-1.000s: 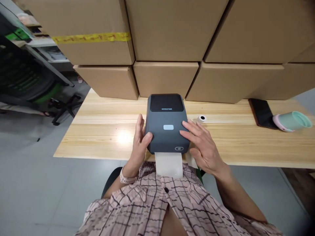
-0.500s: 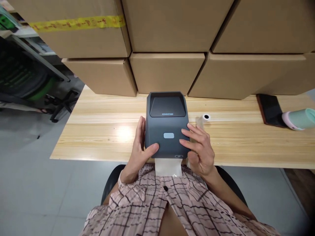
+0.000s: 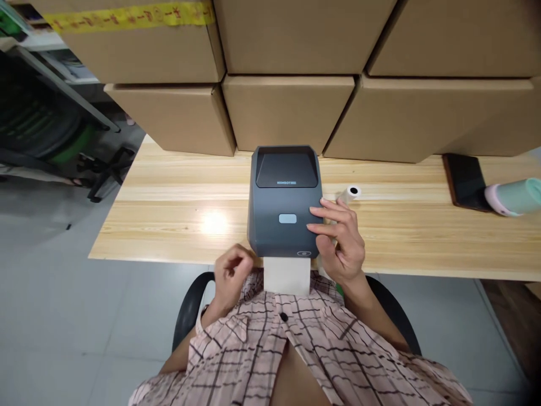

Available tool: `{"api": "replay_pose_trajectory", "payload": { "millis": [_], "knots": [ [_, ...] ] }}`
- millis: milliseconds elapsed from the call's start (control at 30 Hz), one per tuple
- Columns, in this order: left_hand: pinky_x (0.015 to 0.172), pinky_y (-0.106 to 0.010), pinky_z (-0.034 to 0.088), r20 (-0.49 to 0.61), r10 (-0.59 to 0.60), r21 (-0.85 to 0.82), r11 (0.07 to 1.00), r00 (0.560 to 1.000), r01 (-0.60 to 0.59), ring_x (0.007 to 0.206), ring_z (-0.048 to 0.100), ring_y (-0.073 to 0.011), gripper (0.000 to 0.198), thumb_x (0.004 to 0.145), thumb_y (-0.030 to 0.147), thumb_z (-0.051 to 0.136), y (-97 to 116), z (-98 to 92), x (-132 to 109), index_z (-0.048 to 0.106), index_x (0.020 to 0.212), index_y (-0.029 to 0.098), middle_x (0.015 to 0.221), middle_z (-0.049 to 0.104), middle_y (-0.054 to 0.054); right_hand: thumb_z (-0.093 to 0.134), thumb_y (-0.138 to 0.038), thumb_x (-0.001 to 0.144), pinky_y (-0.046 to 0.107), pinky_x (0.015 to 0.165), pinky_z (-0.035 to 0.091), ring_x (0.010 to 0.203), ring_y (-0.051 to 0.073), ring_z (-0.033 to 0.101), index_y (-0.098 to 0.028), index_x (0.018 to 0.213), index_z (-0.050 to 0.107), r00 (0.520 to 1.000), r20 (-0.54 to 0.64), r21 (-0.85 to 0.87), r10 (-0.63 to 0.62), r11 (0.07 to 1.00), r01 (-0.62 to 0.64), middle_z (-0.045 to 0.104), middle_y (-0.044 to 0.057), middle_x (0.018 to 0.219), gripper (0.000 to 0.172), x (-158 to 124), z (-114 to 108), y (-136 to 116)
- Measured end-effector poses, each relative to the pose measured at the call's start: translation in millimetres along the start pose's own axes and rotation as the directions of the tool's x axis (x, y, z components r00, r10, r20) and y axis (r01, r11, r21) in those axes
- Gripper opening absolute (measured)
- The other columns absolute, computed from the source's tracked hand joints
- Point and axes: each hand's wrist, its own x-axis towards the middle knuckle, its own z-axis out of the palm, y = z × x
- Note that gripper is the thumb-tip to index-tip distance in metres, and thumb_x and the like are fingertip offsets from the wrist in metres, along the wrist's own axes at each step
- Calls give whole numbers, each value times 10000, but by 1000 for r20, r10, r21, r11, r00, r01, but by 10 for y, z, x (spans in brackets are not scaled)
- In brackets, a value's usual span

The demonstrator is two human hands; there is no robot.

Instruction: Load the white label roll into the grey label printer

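The dark-grey printer [image 3: 285, 239], a smooth box with bevelled sides, stands at the near edge of the wood-grained table [image 3: 169, 225], cover [image 3: 287, 165] closed; flat white paper [image 3: 286, 276] is out at six o'clock, not torn off. The right hand [image 3: 343, 242] rests open fingers on it at four o'clock; the left hand [image 3: 232, 273], at seven, has fingers curled closed, apparently empty.

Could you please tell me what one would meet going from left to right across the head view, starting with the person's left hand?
Left hand → dark printer → right hand → black phone → mint-green cup.
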Motion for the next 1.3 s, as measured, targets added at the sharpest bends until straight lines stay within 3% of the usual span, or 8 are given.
{"api": "replay_pose_trajectory", "payload": {
  "millis": [67,167,567,733,867,933,1033,1300],
  "knots": [
    [544,-235,418,370,-270,44,961,889,273,559,498,-106,402,917,457,696,59,-19,-22,637,655,158,607,570,8,507,-378,1026,611,1161,405,1253,302,639,-313,1084,709,1000,10,-17,6,1000,-6,721,47,1163,220,14,9,-21],
    [567,-261,449,613,-356,76,915,705,396,624,561,-150,433,887,544,711,151,-4,41,717,725,143,649,635,-27,406,-547,1049,607,1187,367,1236,308,619,-338,1215,693,997,76,-107,8,994,1,680,62,1155,392,49,-4,-32],
    [631,-269,476,679,-316,106,935,663,337,688,562,-164,437,914,555,667,154,-34,157,758,852,132,715,656,-32,435,-583,1046,610,1290,57,1476,309,427,-376,1253,625,885,463,-268,-48,944,192,620,-2,1459,349,310,-150,-109],
    [592,-253,405,657,-249,131,967,711,218,625,490,-124,422,952,495,641,134,-75,109,689,727,141,675,595,-10,466,-724,970,661,1278,150,1601,337,221,-370,1438,495,871,492,-106,-3,992,63,342,39,1693,588,196,-201,18],
    [663,-266,491,149,9,90,996,989,-22,689,586,-144,303,971,427,638,-1,-94,63,679,781,195,746,634,-10,507,-862,836,671,1243,272,1615,386,152,-332,1664,146,883,431,-83,186,982,-167,111,113,1762,1047,-124,-250,102],
    [923,-348,555,-36,149,93,985,988,-145,1090,669,-228,310,986,473,599,-49,-52,95,698,1185,258,1197,698,-80,501,-860,842,673,1249,263,1608,385,184,-326,1679,89,875,422,-120,237,971,-205,196,117,1745,1075,-240,-264,105],
    [1282,-449,308,99,214,93,970,972,-223,1598,255,-306,781,983,602,535,-50,51,186,261,1649,302,1738,236,-87,500,-836,869,673,1257,246,1601,385,215,-314,1684,81,884,409,-162,229,971,-176,271,118,1723,1054,-291,-267,87],
    [1326,-439,232,43,310,90,945,950,-313,1624,177,-306,743,1025,526,481,-95,250,221,210,1668,274,1761,171,-60,508,-786,909,656,1242,302,1568,366,319,-316,1675,161,903,386,-128,190,980,-152,339,119,1695,963,-215,-287,79]
  ]
}}
